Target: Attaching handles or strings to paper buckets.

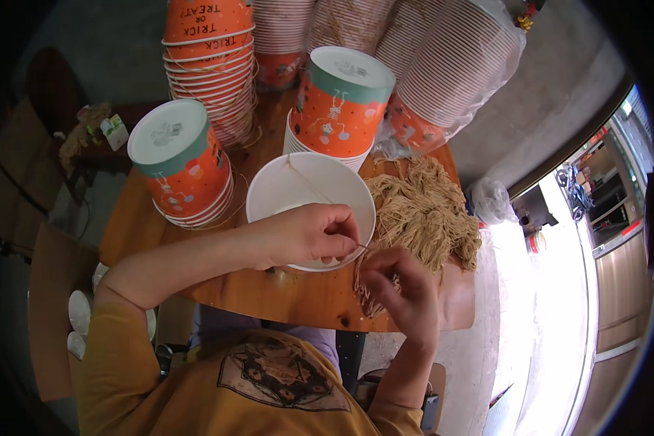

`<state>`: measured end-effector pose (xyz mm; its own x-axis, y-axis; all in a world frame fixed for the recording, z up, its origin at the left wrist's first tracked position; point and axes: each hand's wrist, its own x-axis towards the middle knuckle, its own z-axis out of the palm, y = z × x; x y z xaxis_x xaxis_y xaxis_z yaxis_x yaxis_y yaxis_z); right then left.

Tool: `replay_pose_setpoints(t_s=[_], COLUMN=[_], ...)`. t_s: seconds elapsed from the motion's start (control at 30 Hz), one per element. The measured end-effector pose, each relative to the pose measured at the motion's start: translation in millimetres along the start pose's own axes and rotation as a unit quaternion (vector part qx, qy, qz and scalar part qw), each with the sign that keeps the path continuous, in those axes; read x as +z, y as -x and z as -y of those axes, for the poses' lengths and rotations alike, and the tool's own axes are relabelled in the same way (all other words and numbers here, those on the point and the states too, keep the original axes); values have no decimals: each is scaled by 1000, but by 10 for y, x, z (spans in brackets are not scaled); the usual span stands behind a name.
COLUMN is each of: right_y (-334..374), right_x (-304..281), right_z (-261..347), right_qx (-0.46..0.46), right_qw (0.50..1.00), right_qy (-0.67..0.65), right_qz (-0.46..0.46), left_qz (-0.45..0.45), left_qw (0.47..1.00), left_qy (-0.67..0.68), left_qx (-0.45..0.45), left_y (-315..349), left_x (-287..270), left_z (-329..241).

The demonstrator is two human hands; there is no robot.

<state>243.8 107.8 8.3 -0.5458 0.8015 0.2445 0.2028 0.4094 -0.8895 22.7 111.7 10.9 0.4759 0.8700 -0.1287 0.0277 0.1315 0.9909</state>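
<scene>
A paper bucket (287,185) stands mouth up at the table's front, its white inside showing. A thin tan cord (310,185) runs from the bucket's far wall across its mouth to my left hand (316,234). That hand is over the near right rim, fingers curled and pinched on the cord. Just right of the rim, my right hand (403,287) is closed, thumb and fingertips together at the cord's short end; motion smears it slightly. A heap of loose tan cords (421,207) lies beside it, some strands hanging toward the table's front edge.
Upside-down orange buckets with green bands form a left stack (178,171) and a middle stack (341,109). A taller stack (211,80) with cords draped on it rises behind. Plastic-wrapped buckets (458,65) line the back. The wooden table (269,298) ends close to my body.
</scene>
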Motion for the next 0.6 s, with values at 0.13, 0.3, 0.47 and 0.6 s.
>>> replay_pose_setpoints(t_s=[0.13,0.3,0.47,0.6], right_y=[-170,-303,-258,-81], right_x=[11,64,78,85], right_z=[58,-25,-165,-266], right_qx=[30,66,63,-38], right_qw=[989,988,985,987], right_qy=[-145,-124,-86,-37], right_qz=[-20,-69,-135,-153], left_qz=[-5,-23,10,-15], left_qw=[991,983,990,993], left_qy=[-132,-180,-137,-114], left_qx=[37,26,-18,2], left_y=[-20,-12,7,-22], left_x=[62,57,44,38], left_z=[-10,-19,-63,-43])
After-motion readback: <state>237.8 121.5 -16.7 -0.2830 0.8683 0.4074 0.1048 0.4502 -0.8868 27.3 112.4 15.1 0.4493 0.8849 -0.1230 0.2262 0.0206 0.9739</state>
